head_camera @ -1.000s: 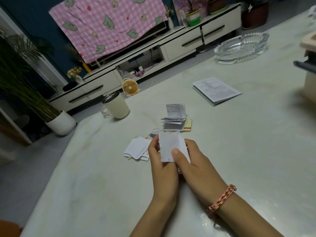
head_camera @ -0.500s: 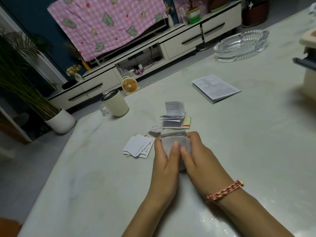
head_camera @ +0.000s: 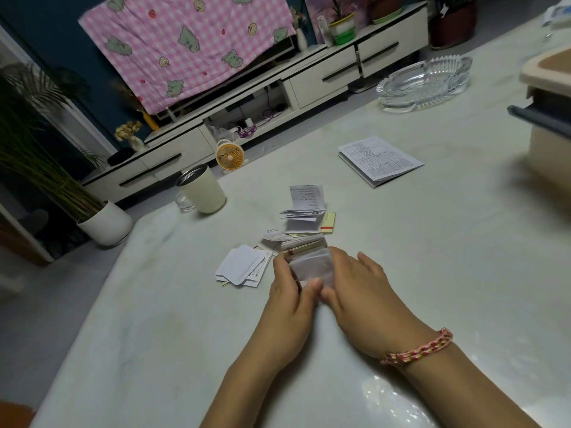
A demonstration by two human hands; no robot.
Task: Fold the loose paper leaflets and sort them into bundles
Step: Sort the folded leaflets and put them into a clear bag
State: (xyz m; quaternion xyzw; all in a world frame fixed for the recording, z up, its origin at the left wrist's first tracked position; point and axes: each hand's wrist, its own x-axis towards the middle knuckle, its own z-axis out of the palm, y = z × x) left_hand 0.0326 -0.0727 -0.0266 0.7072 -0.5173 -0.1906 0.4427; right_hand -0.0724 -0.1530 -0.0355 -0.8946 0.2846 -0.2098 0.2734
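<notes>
Your left fingers (head_camera: 279, 268) curl round the left edge of a small pale folded leaflet (head_camera: 312, 267), with the thumb pressed on its near end. Your right fingers (head_camera: 366, 264) wrap its right edge, and that thumb pinches the near corner right beside the left thumb. So your left hand (head_camera: 289, 299) and right hand (head_camera: 367, 299) both grip it low over the table (head_camera: 417, 257), near the middle. Yellow and red edges show at its far end, but you cannot tell whether they are part of it or a bundle underneath. A pile of white cards (head_camera: 241, 267) lies just to the left. A stack of folded leaflets (head_camera: 304, 211) sits just beyond, with a yellow pad (head_camera: 328, 225) against it. Farther off lies a printed booklet (head_camera: 380, 160). The cream mug (head_camera: 202, 193) stands open at the far left edge of the table, but its inside is not visible from here. The glass dish (head_camera: 426, 81) sits at the far side. A beige box (head_camera: 550, 128) is cut off by the right edge, and its contents are hidden.
</notes>
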